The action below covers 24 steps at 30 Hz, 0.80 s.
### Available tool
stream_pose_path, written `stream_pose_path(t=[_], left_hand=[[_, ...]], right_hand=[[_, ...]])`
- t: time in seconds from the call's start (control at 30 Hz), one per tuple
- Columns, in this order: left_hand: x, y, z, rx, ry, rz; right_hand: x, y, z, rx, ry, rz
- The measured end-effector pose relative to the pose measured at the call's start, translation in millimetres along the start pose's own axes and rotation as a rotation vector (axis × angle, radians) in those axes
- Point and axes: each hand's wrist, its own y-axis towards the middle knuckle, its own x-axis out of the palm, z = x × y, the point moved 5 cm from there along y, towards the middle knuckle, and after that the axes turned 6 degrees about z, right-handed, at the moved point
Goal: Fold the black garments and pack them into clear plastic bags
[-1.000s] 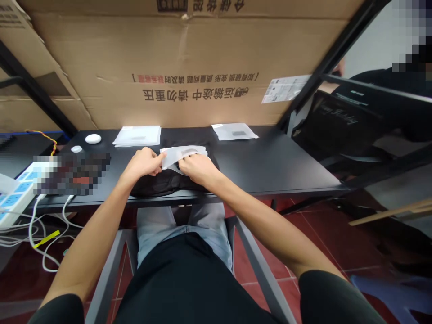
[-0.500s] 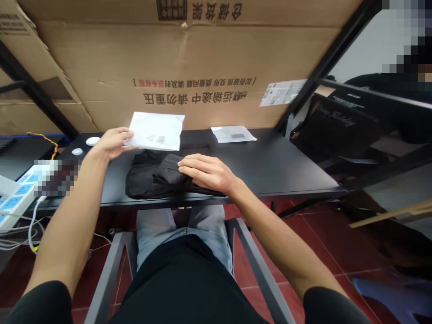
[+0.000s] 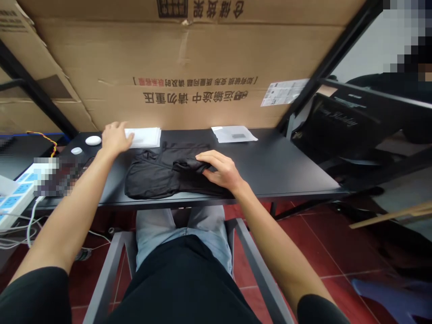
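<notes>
From the head camera, the left hand [image 3: 114, 140] lies open and palm down, its fingertips touching a stack of white flat plastic packets [image 3: 143, 137] and gripping nothing. The right hand [image 3: 221, 170] rests loosely curled, not clenched, on a black folded fabric garment [image 3: 165, 173], which lies near the front edge of the black bench [image 3: 286, 171]. The fold looks loose: a careless drag could pull it open or slide it over the edge, and a hurried touch could skid the thin packets apart.

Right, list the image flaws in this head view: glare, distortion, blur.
Head view: wide-angle distortion bows the black desk; a pixelated patch hides what lies beside the power strip; light glares on the cardboard sheet behind the white packet.
</notes>
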Motion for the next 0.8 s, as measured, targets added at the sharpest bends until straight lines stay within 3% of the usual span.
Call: stream_pose_path(t=[0.07,0.17,0.3,0.4,0.5,0.57,0.67,0.73,0.8], left_hand=[[21.7,-1.9,23.3,0.071,0.041,-0.178],[48.8,-4.6,42.2,0.056,0.030,-0.390],[59.3,-6.3,41.5,0.061,0.010,-0.427],[50.3,-9.0,40.6,0.073,0.012,-0.345],[26.6,-19.3,63.4,0.179,-0.046,-0.147],[9.5,-36.1,92.8,0.302,-0.133,-0.065],[-7.9,-75.9,149.0,0.528,-0.293,-0.108],[-12.3,-105.1,184.4,0.638,-0.342,-0.172],[-10.6,-129.3,211.8,0.686,-0.303,-0.199]], right_hand=[[0.6,-0.8,0.1,-0.009,0.006,0.018],[-2.0,-1.1,3.1,-0.001,0.006,0.018],[-16.5,5.6,18.6,0.057,-0.119,0.080],[-22.9,13.8,37.3,0.111,-0.151,0.122],[-18.3,16.3,54.3,0.164,-0.126,0.065],[-10.5,11.9,59.8,0.183,-0.099,-0.088],[-6.9,-1.4,58.3,0.226,-0.047,-0.294],[-15.4,-7.9,52.8,0.270,-0.025,-0.260],[-26.5,-12.1,45.8,0.314,-0.017,-0.144]])
